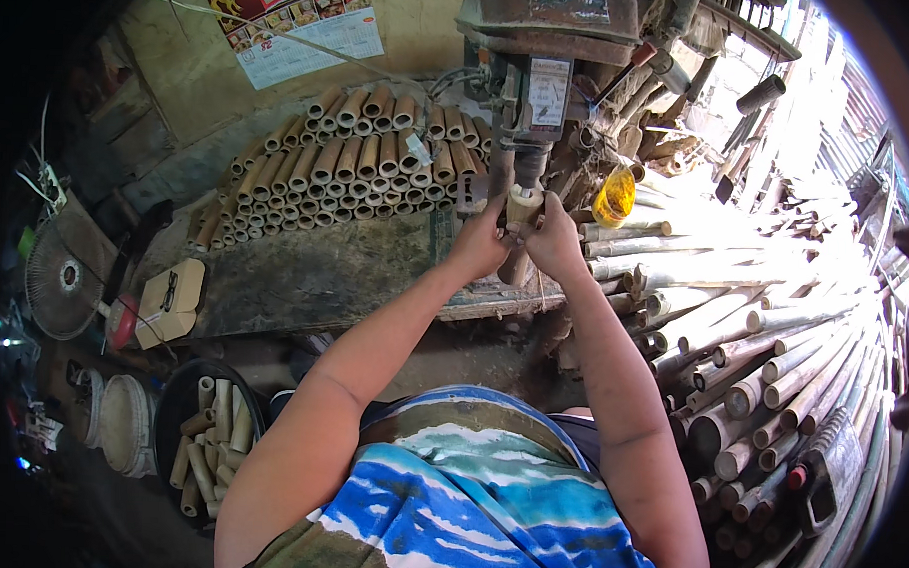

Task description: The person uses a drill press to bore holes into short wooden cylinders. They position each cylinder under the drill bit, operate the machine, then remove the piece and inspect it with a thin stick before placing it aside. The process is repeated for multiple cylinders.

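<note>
**Both hands hold a bamboo piece under the drill**

The left hand (pixel 479 243) and right hand (pixel 556 237) close around a short bamboo piece (pixel 523 208), upright beneath the drill press (pixel 542 82). Behind lies the stack of cut bamboo tubes (pixel 349 165).

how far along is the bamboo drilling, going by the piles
Done, by the look of it: a neat stack of short cut bamboo tubes on the bench behind, and more in the black round tub. In hand: left hand and right hand hold one short bamboo piece under the rusty drill press. Left: a big heap of long uncut bamboo poles at the right.
</note>
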A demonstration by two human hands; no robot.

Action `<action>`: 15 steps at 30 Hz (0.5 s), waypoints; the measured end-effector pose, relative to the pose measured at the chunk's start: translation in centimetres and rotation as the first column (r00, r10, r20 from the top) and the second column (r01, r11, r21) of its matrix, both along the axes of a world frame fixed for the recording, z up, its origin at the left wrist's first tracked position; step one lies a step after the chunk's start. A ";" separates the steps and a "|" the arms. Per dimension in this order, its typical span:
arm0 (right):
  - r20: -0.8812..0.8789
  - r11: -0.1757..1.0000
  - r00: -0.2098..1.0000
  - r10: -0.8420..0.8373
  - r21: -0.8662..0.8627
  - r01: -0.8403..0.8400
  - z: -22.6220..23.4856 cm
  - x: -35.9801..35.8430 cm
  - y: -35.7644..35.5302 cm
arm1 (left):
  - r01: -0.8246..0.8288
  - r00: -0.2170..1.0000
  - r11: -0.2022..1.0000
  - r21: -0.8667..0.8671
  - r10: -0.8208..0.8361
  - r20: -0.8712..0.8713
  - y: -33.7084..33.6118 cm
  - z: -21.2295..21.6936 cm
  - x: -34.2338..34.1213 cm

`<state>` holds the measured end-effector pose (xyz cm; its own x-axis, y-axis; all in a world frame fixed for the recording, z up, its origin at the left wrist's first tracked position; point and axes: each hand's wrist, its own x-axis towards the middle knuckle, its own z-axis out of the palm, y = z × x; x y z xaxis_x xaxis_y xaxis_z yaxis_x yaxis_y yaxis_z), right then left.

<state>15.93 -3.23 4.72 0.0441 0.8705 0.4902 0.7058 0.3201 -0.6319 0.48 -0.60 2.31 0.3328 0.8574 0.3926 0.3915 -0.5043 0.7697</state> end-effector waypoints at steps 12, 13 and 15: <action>-0.080 0.997 0.997 -0.015 0.077 0.021 -1.4 -0.7 -1.6 | 0.012 0.980 1.000 0.011 -0.010 -0.197 -0.9 0.7 -0.7; -0.086 0.997 0.996 -0.005 0.076 0.011 -1.6 -0.8 -1.7 | 0.015 0.978 1.000 -0.026 -0.020 -0.206 -0.8 0.5 -0.9; -0.100 0.998 0.995 0.002 0.066 0.005 -1.8 -1.2 -1.9 | 0.026 0.978 0.997 -0.078 -0.042 -0.207 -0.7 0.2 -1.2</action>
